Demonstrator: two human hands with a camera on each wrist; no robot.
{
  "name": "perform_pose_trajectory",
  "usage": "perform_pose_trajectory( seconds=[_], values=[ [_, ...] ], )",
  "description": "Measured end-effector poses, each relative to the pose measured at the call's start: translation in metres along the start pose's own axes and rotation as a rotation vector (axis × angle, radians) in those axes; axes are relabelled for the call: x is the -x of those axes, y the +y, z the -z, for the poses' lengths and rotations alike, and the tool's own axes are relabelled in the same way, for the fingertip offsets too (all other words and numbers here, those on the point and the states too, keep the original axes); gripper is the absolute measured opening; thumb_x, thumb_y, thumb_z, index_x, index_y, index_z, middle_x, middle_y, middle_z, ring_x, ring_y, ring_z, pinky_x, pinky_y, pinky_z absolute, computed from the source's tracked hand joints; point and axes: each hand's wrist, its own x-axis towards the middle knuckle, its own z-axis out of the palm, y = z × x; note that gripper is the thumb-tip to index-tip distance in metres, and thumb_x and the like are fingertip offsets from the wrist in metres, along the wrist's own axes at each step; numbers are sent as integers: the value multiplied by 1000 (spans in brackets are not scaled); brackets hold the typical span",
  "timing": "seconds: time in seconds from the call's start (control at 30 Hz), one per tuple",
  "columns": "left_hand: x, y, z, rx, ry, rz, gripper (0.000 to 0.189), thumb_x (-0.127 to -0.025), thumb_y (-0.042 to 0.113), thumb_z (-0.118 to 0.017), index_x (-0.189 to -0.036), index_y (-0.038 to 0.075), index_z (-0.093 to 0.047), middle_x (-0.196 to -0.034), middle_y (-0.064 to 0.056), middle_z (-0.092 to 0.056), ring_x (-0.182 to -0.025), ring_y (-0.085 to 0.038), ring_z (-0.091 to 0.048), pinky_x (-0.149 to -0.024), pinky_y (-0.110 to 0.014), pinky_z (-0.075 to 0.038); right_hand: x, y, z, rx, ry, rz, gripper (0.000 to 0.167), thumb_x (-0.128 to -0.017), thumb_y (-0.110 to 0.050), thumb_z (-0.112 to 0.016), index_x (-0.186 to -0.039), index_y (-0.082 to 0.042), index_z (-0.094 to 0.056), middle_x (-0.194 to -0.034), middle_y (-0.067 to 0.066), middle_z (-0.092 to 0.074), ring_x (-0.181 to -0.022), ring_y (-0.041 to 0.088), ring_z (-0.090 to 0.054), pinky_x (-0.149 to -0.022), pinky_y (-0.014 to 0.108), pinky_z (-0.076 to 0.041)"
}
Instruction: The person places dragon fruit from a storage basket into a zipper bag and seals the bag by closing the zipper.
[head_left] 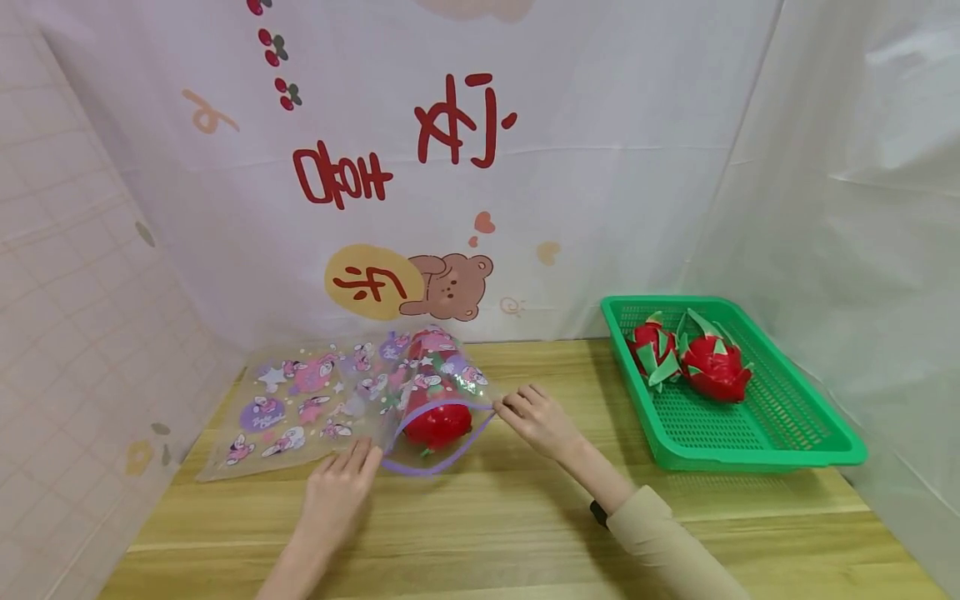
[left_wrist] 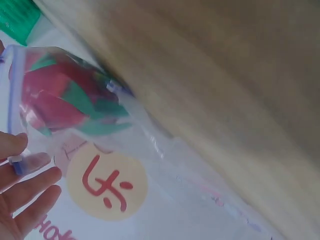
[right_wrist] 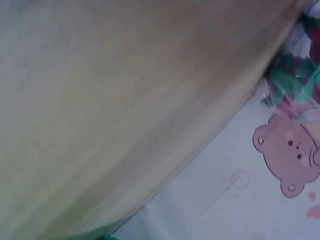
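A clear zip bag with a cartoon print and a purple rim lies on the table, its mouth spread towards me. Inside it, red and green dragon fruit shows, one red end close to the mouth. My left hand pinches the left corner of the mouth; in the left wrist view its thumb and fingers are at the bag's edge beside a small blue slider. At the opposite corner, my right hand pinches the purple rim. The right wrist view leaves that hand out and catches only part of the filled bag.
Another printed bag lies flat on the table at the left, partly overlapped by the filled one. To the right stands a green basket with two dragon fruits in it. A white printed sheet hangs behind.
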Motion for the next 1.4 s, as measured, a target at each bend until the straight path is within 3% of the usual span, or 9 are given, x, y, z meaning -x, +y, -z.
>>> perform_pose_trajectory(
  seconds=[0.17, 0.4, 0.53, 0.67, 0.73, 0.9, 1.07, 1.17, 1.4],
  values=[
    [-14, -13, 5, -15, 62, 21, 36, -103, 5, -26, -82, -2, -55, -85, -20, -73, -73, -34, -72, -52, -39, -56, -12, 16, 13, 7, 15, -118, 12, -87, -4, -59, -88, -7, -70, -78, 4, -66, -67, 20, -58, -64, 31, -49],
    [-39, -30, 16, 24, 84, 85, 20, -94, 2, -38, -82, -2, -55, -85, -19, -73, -74, -37, -71, -48, -39, -54, -34, 34, 27, 34, 75, -177, 9, -83, -1, -64, -85, -7, -70, -76, 5, -64, -64, 22, -55, -63, 34, -48],
    [-54, -37, 18, 22, 104, 105, 34, -99, 9, -26, -80, -1, -53, -78, -17, -72, -62, -32, -70, -37, -29, -45, -46, 42, 35, 55, 112, -209, 9, -85, 0, -63, -84, -6, -69, -76, 6, -62, -65, 23, -53, -64, 35, -47],
    [-70, -42, 21, 15, 149, 130, 18, -91, 0, -41, -75, 1, -48, -61, -13, -65, -35, -16, -44, -34, -19, -22, -55, 48, 43, 91, 140, -238, 9, -84, 1, -63, -84, -6, -68, -75, 7, -62, -66, 25, -54, -63, 36, -46],
    [-76, -44, 23, 14, 169, 137, 13, -85, -4, -49, -74, 2, -46, -57, -12, -61, -34, -12, -29, -37, -18, -16, -58, 50, 47, 102, 160, -250, 9, -82, 2, -65, -84, -6, -68, -74, 7, -61, -66, 26, -54, -62, 37, -45],
    [-81, -44, 21, 51, 213, 125, 9, -83, -5, -50, -78, 1, -51, -53, -7, -51, -39, -10, -26, -37, -19, -16, -58, 54, 53, 95, 206, -269, 10, -80, 3, -67, -85, -5, -71, -75, 9, -62, -67, 28, -52, -60, 38, -43],
    [-72, -43, 12, 143, 353, 111, 23, -98, 9, -44, -87, -2, -61, -63, -11, -64, -39, -19, -47, -33, -27, -34, -51, 55, 57, 86, 218, -265, 13, -89, -1, -60, -87, -6, -72, -77, 10, -65, -67, 28, -53, -59, 37, -43],
    [-67, -41, 6, 198, 474, 85, 24, -98, 14, -51, -89, -3, -64, -71, -14, -68, -50, -27, -61, -41, -32, -47, -46, 55, 59, 79, 232, -264, 15, -90, -3, -58, -86, -6, -72, -77, 9, -65, -66, 28, -53, -59, 36, -42],
    [-65, -36, 3, 199, 699, -29, 23, -96, 11, -53, -80, -3, -63, -66, -13, -66, -47, -26, -57, -39, -33, -44, -39, 44, 65, 77, 250, -272, 15, -90, -4, -57, -87, -6, -72, -80, 10, -66, -69, 28, -56, -62, 39, -45]
  ],
)
